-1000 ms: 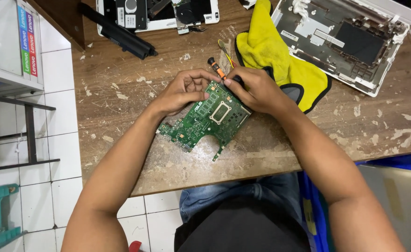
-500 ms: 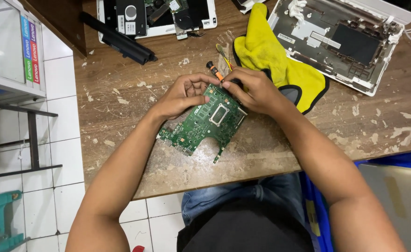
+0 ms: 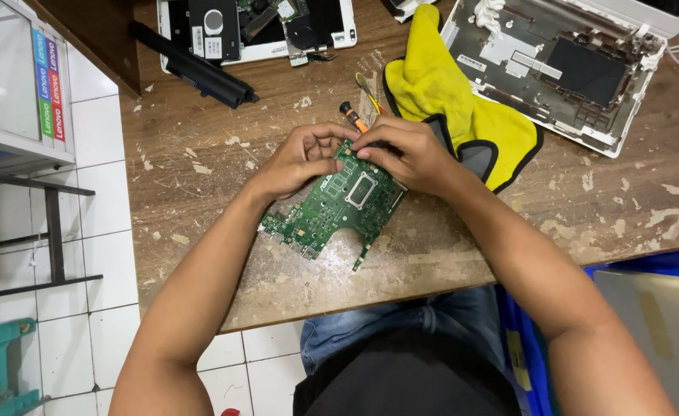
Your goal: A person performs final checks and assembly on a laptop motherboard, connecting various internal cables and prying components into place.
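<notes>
Staying clenched on the green circuit board (image 3: 338, 208), left hand (image 3: 297, 160) and right hand (image 3: 409, 154) have barely shifted.

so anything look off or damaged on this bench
The wooden tabletop is badly worn, with flaking pale patches and scattered chips. The green circuit board lies askew under both hands. Two opened laptop shells sit gutted at the back.
</notes>
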